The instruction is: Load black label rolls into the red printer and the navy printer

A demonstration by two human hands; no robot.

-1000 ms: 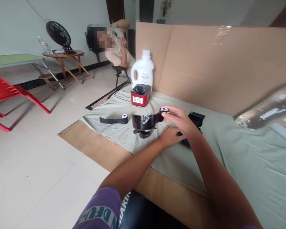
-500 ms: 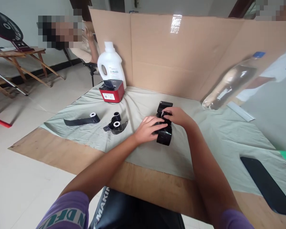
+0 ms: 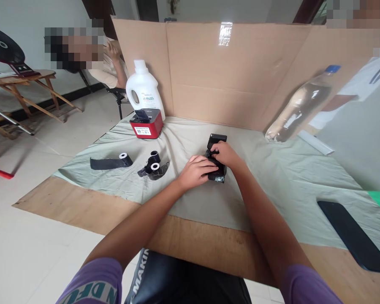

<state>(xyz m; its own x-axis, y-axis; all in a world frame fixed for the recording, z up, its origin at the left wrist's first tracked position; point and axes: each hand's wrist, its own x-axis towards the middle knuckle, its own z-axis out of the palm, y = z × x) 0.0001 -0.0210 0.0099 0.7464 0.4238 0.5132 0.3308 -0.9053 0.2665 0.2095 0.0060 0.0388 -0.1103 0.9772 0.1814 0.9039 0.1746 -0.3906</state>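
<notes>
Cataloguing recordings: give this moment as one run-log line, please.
left grip: laid over black device | right grip: curled over device, exact contact hidden | on cloth: three black rolls, red box | behind box: white jug

The left grip (image 3: 195,172), a bare hand, lies across a small black device with a raised lid (image 3: 221,170); the right grip (image 3: 226,154) bends its fingers over it, just below the lid. Left of the left grip: a partly unwound black roll with a white core (image 3: 126,161); farther off, a red-and-black box-shaped machine (image 3: 152,128). Right of the right grip: a clear blue-capped bottle (image 3: 300,109).
</notes>
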